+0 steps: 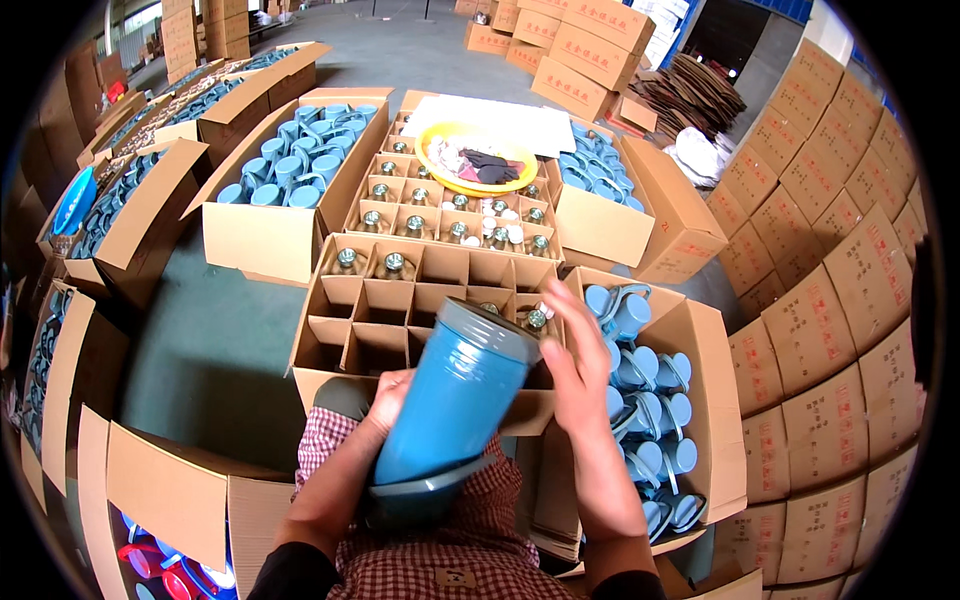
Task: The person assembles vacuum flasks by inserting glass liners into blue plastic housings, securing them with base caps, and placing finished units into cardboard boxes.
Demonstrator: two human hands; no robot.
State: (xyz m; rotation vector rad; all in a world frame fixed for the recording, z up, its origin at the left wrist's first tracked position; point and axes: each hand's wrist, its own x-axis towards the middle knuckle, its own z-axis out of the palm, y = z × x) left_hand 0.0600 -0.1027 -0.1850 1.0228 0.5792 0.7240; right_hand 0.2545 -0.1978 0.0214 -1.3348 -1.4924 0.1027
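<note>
A blue thermos flask (450, 390) is tilted in front of my lap, with its dark round end up and to the right and a curved handle band at its lower end. My left hand (392, 398) grips its left side; the flask hides some of the fingers. My right hand (578, 375) is raised beside the upper end, fingers apart, and whether the thumb touches the rim is unclear. Just beyond the flask stands a divided cardboard box (385, 297) with several glass flask liners (394, 265) in its cells.
At right, an open carton (722, 400) holds several blue flasks. Farther off, a yellow basin (432, 165) of cloths rests over another divided box of liners. More open cartons (255, 240) of blue parts stand at left. Stacked sealed cartons (810, 380) line the right side.
</note>
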